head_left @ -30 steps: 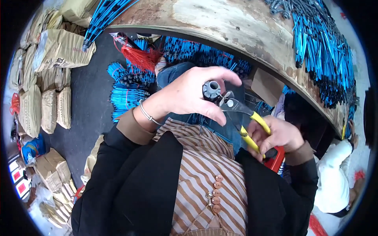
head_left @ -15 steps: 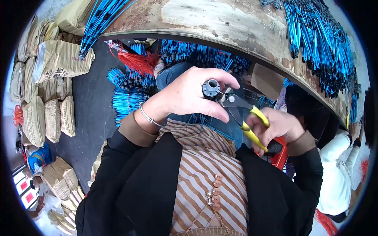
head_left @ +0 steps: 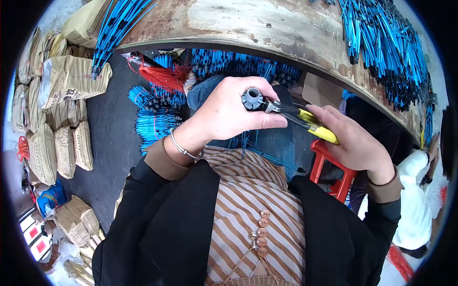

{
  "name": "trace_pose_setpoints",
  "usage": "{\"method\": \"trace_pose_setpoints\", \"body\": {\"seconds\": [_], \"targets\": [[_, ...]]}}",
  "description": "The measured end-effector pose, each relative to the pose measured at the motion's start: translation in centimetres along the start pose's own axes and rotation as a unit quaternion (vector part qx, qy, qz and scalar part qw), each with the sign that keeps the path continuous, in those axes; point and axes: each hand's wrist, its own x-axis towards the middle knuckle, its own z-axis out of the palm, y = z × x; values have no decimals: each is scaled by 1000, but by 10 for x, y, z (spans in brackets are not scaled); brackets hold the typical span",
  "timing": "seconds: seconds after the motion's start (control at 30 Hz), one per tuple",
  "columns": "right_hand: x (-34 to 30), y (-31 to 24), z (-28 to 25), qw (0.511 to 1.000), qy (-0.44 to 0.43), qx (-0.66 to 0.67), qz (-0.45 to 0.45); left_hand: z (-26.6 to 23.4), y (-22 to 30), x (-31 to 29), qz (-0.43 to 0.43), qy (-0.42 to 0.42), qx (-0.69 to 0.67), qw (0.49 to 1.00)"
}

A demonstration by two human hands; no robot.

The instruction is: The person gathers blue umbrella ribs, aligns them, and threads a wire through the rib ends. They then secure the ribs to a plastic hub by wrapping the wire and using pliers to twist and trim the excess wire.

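Your left hand [head_left: 228, 108] curls its fingers round a ridged grey fitting [head_left: 252, 99], mouth facing you; your right hand [head_left: 358, 142] clasps yellow-handled pliers [head_left: 305, 125], fingers pressed together, nose toward ten o'clock.

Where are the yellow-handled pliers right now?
Head view, above-right of centre: the yellow-handled pliers are in the right hand, their head beside the grey fitting in the left hand.

Grey fitting [head_left: 252, 99]: lower body hidden from here by left hand [head_left: 228, 110]. Red frame [head_left: 317, 167]: partly behind right hand [head_left: 361, 143]. Upper-left blue bundle [head_left: 117, 32]: top cropped.
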Motion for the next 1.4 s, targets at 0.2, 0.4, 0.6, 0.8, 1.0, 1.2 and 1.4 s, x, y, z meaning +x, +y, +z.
{"method": "trace_pose_setpoints", "body": {"seconds": [0.2,0.4,0.6,0.8,1.0,1.2,1.4], "targets": [[6,14,42,995,38,96,14,-1,-2,-1,11,19,-25,999],[6,1,15,969,-63,204,126,-3,-5,-3,-6,27,-2,1000],[6,-34,-18,938,-93,234,237,4,0,-3,5,32,37,999],[11,-31,-4,966,-88,95,226,2,-4,6,12,69,52,996],[-1,25,59,926,103,354,79,-2,-23,2,55,67,-149,985],[-3,23,65,805,96,574,119,-6,-37,-5,24,92,-156,983],[21,31,64,930,334,-148,-33,-3,-34,-3,23,32,-173,984]]}}
